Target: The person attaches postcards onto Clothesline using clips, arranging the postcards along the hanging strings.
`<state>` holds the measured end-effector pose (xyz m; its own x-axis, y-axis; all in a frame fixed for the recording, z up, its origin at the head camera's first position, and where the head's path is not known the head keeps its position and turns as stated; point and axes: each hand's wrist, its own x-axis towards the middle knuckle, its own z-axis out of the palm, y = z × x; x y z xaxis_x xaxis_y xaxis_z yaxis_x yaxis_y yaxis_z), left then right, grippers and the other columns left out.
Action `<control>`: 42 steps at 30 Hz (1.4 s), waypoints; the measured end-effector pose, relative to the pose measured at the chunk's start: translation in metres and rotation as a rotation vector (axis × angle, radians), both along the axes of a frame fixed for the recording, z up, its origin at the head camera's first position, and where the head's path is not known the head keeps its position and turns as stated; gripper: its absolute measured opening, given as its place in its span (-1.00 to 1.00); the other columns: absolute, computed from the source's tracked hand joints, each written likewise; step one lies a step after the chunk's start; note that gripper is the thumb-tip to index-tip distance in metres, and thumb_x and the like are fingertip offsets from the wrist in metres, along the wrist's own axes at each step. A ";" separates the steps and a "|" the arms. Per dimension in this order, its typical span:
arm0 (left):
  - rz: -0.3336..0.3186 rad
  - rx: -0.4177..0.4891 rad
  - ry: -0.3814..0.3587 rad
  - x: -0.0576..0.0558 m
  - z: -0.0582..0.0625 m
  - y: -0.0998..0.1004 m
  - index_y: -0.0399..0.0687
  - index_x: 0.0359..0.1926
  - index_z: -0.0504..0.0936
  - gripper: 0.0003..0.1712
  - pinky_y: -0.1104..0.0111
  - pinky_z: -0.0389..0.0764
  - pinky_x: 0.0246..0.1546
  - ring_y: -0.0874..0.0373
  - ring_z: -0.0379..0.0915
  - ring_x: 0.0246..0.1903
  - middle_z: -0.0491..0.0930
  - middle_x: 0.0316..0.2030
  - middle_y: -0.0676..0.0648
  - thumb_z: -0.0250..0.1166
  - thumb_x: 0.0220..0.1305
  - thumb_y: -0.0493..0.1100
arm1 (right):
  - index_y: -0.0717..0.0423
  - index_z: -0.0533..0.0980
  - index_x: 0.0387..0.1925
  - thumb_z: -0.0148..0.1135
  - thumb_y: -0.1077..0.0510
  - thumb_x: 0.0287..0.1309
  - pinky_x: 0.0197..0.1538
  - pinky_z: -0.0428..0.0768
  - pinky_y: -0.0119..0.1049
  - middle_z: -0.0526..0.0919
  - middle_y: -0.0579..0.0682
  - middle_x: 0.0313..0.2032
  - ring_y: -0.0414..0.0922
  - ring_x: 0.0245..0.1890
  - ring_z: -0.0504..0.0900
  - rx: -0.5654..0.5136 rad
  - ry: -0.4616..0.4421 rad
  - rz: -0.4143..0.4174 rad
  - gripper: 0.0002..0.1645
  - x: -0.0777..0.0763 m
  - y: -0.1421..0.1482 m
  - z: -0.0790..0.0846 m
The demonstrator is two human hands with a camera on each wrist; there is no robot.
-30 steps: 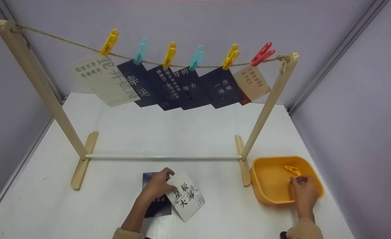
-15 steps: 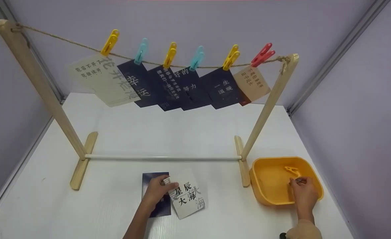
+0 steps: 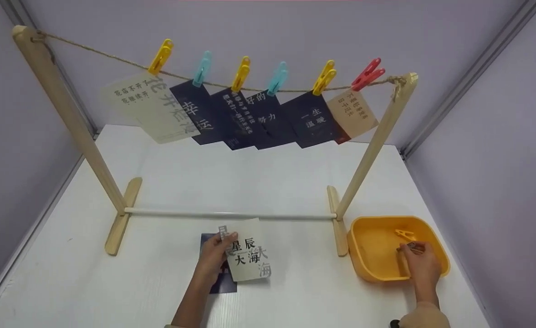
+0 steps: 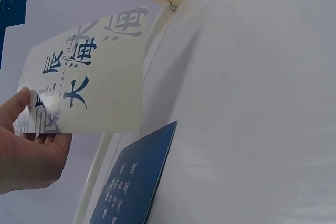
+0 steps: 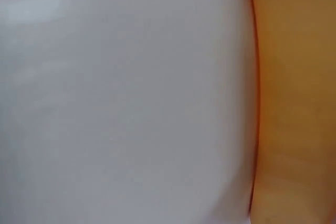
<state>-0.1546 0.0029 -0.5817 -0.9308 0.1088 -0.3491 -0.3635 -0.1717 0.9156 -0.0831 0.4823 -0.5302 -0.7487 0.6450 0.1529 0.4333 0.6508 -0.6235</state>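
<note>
In the head view my left hand (image 3: 213, 257) pinches a white postcard (image 3: 249, 257) printed with black and grey characters. The left wrist view shows the thumb (image 4: 16, 106) on the printed face of the card and curled fingers behind it. Below that card, a dark blue postcard (image 3: 227, 280) lies on the white table, partly covered. My right hand (image 3: 422, 264) reaches into a yellow basin (image 3: 356, 255), fingers bent just beside a yellow clothespin (image 3: 404, 234). Whether the fingertips grip anything is hidden. The right wrist view has only table and basin wall (image 5: 294, 98).
A wooden stand (image 3: 74, 123) holds a twine line (image 3: 99, 51) across the back. Several postcards (image 3: 311, 120) hang there from yellow, blue and red clothespins (image 3: 368, 75). A white rod (image 3: 231, 214) joins the stand's feet, low behind the left hand.
The white postcard has been raised off the table and turned more upright in my left hand. My right hand stays in the basin. The whole head view has shifted slightly.
</note>
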 end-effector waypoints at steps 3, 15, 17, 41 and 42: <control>0.033 0.103 -0.011 0.004 0.028 -0.005 -0.25 -0.07 0.29 -0.36 0.25 0.30 -0.11 0.07 0.37 -0.22 0.44 -0.25 -0.14 0.14 -0.06 0.13 | 0.09 0.35 -0.31 0.16 -0.22 -0.24 -0.44 0.39 -0.12 0.49 0.02 -0.37 -0.15 -0.37 0.46 -0.040 0.064 0.005 -0.46 -0.003 0.001 0.000; 0.155 0.421 0.135 -0.033 0.005 -0.038 -0.31 0.06 0.15 -0.37 0.38 0.19 -0.04 0.09 0.14 0.00 0.26 -0.02 -0.18 0.09 0.07 -0.02 | 0.10 0.40 -0.22 0.22 0.05 -0.20 -0.31 0.40 -0.53 0.49 -0.05 -0.32 -0.21 -0.29 0.41 -0.123 0.365 0.399 -0.58 -0.037 -0.130 0.127; 0.196 0.495 0.182 -0.045 0.000 -0.049 -0.31 0.07 0.15 -0.41 0.38 0.17 -0.02 0.09 0.10 0.03 0.23 0.02 -0.17 0.08 0.08 -0.08 | 0.14 0.40 -0.21 0.21 0.12 -0.17 -0.28 0.42 -0.47 0.48 -0.03 -0.31 -0.18 -0.29 0.40 -0.124 0.400 0.569 -0.61 -0.039 -0.163 0.151; 0.632 0.685 0.613 -0.076 0.257 -0.157 -0.33 -0.11 0.31 -0.68 0.37 0.24 -0.09 0.02 0.29 -0.13 0.38 -0.18 -0.22 0.06 0.05 -0.38 | 0.07 0.42 -0.18 0.20 0.01 -0.18 -0.25 0.32 -0.62 0.48 -0.17 -0.25 -0.32 -0.29 0.37 0.251 0.329 1.252 -0.56 -0.136 -0.428 0.352; 0.643 0.665 0.616 -0.078 0.262 -0.159 -0.33 -0.12 0.31 -0.69 0.38 0.25 -0.10 0.01 0.30 -0.14 0.39 -0.20 -0.22 0.06 0.05 -0.38 | 0.06 0.43 -0.19 0.20 -0.01 -0.19 -0.24 0.29 -0.62 0.49 -0.19 -0.26 -0.32 -0.29 0.37 0.246 0.312 1.226 -0.56 -0.142 -0.436 0.358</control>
